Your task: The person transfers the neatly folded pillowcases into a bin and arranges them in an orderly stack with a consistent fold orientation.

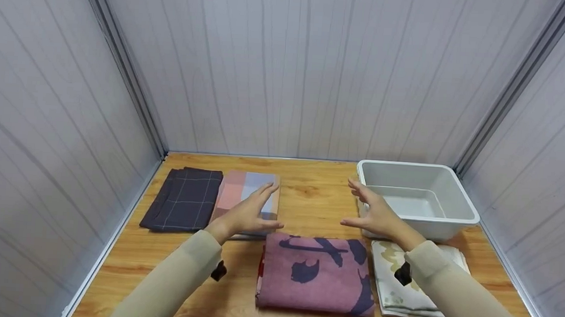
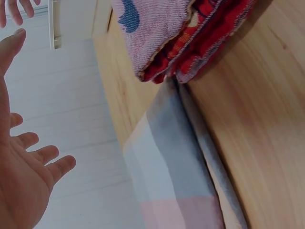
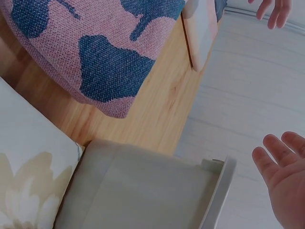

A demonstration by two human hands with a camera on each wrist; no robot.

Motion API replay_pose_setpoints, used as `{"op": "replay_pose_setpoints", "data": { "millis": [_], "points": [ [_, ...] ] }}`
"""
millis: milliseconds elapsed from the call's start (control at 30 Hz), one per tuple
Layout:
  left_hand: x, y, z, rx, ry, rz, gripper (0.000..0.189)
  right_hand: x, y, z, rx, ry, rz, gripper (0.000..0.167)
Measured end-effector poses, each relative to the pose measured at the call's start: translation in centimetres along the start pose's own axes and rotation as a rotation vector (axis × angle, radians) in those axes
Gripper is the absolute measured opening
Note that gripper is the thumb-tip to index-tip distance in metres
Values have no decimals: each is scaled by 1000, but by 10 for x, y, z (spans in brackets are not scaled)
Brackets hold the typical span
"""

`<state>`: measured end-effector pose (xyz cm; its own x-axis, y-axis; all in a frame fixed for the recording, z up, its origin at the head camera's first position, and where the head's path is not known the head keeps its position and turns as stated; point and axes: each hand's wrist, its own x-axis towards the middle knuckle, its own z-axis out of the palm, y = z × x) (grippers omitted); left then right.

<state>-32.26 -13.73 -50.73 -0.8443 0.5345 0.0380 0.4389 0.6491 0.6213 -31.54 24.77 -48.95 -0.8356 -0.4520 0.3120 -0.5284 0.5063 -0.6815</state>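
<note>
Both hands hover above the table with fingers spread and nothing held. The left hand point(image 1: 246, 212) is over the folded pink, blue and white checked cloth point(image 1: 234, 190). Near the white plastic bin point(image 1: 418, 220), the right hand point(image 1: 379, 214) is held up with its palm facing the other hand. Between the forearms lies a thick folded pink-purple cloth point(image 1: 314, 278) with dark blue shapes; red layers point(image 2: 209, 43) show at its edge in the left wrist view. A folded white cloth with a tan floral print point(image 1: 393, 278) lies partly under the right forearm in the head view.
At the back left lies a folded dark cloth with thin pale lines point(image 1: 182, 199), beside the checked cloth. The bin stands in the back right corner with no contents visible. Pale panel walls point(image 1: 302, 71) close off the wooden table point(image 1: 309, 194) at the back and sides.
</note>
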Motion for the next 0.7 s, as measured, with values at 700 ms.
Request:
{"op": "replay_pose_setpoints", "data": {
  "millis": [700],
  "points": [
    [-3,-6,29,-37,-71,0,106,-13,2,26,25,-96,-11,104]
  ]
}}
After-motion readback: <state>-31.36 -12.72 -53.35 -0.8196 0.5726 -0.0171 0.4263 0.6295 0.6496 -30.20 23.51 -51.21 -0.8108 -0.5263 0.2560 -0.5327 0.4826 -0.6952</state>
